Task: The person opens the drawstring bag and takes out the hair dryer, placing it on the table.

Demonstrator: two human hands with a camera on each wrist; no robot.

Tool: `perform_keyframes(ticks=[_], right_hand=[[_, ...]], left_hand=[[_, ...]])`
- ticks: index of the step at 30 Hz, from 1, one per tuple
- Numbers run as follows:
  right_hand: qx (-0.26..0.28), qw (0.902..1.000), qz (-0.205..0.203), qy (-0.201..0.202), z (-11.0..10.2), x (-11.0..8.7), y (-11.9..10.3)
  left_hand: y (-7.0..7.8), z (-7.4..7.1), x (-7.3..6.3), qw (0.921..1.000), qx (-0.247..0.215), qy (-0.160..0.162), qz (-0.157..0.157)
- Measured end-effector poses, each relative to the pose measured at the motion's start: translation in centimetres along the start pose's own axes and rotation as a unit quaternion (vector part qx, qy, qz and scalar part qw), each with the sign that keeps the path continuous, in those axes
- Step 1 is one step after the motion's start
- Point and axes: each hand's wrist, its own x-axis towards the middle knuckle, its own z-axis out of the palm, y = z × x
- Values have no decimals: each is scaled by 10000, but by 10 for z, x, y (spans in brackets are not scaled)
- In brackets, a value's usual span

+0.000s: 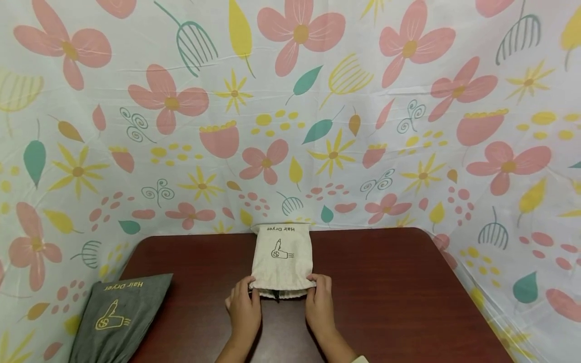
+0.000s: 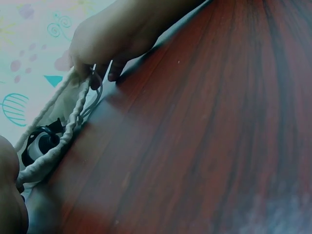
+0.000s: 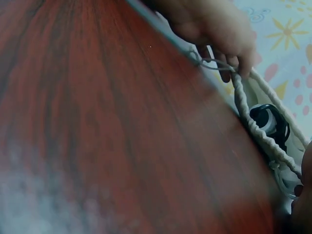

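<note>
A cream drawstring bag (image 1: 282, 267) printed "Hair Dryer" lies on the table, its mouth toward me. My left hand (image 1: 245, 308) pinches the left corner of the mouth, and my right hand (image 1: 321, 306) pinches the right corner. Between them the rim (image 2: 77, 114) is stretched into a narrow gap. Inside, the wrist views show a black cord (image 3: 280, 124) looped by a whitish round part; the rest of the contents is hidden in the cloth. Thin drawstring loops (image 3: 214, 63) hang at the corners.
A dark grey bag (image 1: 120, 320) with a yellow "Hair Dryer" print lies at the table's left edge. The dark red wooden table (image 1: 386, 292) ends at a flower-patterned curtain (image 1: 336, 126) behind and at both sides. The cream bag's far end reaches the table's back edge.
</note>
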Motion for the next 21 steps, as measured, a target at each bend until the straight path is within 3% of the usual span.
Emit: perform_keyframes(ticks=[11,21], right_hand=[[-334,9992,-216,-98,-5,3,3],[-579,9972,-432,169,-10,6,9]], left_hand=[[-6,-6,1,9999,68,-64,71],[-7,-9,1,9999,55,-43,125]])
